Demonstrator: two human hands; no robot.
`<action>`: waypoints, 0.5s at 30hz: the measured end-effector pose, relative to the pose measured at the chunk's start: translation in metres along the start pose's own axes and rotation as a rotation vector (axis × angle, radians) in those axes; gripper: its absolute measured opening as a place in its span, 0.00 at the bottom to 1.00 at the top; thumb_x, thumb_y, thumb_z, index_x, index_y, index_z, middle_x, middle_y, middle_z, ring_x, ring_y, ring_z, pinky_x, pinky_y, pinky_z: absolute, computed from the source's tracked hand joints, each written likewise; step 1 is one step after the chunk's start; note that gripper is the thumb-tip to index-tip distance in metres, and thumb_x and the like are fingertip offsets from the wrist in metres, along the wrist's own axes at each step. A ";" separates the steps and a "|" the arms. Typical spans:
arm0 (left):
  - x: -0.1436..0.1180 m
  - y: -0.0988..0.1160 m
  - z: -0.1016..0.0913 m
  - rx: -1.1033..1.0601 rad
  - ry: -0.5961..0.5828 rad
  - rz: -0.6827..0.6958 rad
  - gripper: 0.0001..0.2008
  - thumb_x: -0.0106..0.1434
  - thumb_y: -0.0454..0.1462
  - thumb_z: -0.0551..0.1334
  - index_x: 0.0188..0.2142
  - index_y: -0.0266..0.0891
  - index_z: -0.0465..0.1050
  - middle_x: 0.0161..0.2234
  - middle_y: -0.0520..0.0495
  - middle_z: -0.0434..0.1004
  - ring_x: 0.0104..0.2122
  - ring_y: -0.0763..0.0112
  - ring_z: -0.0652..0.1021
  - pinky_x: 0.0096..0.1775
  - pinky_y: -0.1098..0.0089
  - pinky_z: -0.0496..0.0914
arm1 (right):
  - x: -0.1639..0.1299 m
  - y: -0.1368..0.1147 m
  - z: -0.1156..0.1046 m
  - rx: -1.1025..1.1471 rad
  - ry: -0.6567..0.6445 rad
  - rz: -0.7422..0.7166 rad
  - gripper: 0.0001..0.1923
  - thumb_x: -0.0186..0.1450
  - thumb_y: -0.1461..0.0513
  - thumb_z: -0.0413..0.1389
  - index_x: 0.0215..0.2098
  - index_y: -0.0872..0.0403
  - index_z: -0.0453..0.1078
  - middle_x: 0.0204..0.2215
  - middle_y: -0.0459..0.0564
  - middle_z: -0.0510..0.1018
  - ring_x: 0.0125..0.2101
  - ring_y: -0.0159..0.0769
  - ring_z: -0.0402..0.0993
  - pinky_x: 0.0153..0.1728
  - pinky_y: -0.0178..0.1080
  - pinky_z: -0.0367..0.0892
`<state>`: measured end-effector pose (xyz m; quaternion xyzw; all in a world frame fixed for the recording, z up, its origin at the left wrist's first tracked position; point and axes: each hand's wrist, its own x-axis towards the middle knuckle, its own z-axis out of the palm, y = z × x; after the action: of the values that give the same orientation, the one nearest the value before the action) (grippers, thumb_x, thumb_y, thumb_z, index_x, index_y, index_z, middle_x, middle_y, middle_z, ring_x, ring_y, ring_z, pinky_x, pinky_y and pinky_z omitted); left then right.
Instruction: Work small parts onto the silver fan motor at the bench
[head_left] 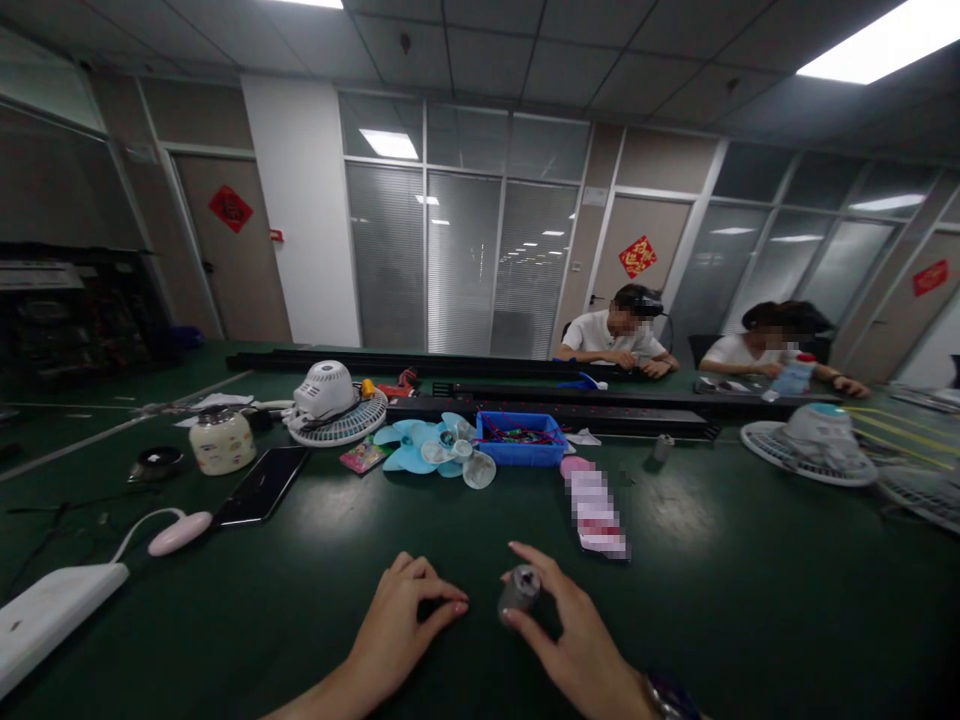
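Near the table's front edge, my right hand (574, 635) has its thumb and fingers curved around a small grey metal cylinder (516, 598). The cylinder has a dark opening in its top end and leans slightly. To its left, a short gap away, is my left hand (405, 615), its thumb and index fingertips pinched together close to the tabletop. Whatever may be between those fingertips is too small to make out. A similar grey cylinder (662, 447) stands farther back on the right.
A blue bin (523, 462) of wires and boards sits mid-table beside blue fan blades (424, 447). White fan parts (330, 395), a phone (262, 487), a jar (223, 440) and a power strip (52, 620) lie left. A pink-and-white packet (598, 510) lies ahead. Two people sit opposite.
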<state>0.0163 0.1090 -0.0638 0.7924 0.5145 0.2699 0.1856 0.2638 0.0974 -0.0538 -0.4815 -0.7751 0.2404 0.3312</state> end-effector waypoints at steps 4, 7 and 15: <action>0.002 -0.001 -0.001 -0.023 -0.079 -0.062 0.13 0.64 0.49 0.61 0.41 0.52 0.80 0.36 0.49 0.76 0.39 0.62 0.72 0.41 0.64 0.63 | -0.011 0.039 -0.060 -0.143 0.307 0.143 0.33 0.65 0.50 0.52 0.65 0.50 0.54 0.50 0.54 0.76 0.50 0.43 0.74 0.53 0.47 0.67; 0.003 -0.002 0.000 -0.022 -0.083 -0.080 0.16 0.64 0.51 0.59 0.46 0.51 0.77 0.34 0.50 0.76 0.38 0.62 0.72 0.40 0.64 0.62 | -0.024 0.073 -0.102 -0.290 0.457 0.278 0.37 0.64 0.46 0.51 0.66 0.52 0.52 0.46 0.55 0.78 0.43 0.46 0.77 0.45 0.47 0.71; -0.005 -0.001 -0.001 -0.219 0.012 -0.143 0.23 0.69 0.50 0.46 0.49 0.42 0.73 0.29 0.50 0.74 0.33 0.64 0.74 0.37 0.68 0.64 | -0.036 0.134 -0.131 -0.425 0.419 0.394 0.38 0.63 0.45 0.48 0.65 0.57 0.53 0.45 0.59 0.77 0.42 0.50 0.77 0.44 0.50 0.70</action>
<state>0.0135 0.1052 -0.0651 0.7271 0.5384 0.3154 0.2865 0.4520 0.1283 -0.0693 -0.7187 -0.6152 0.0293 0.3227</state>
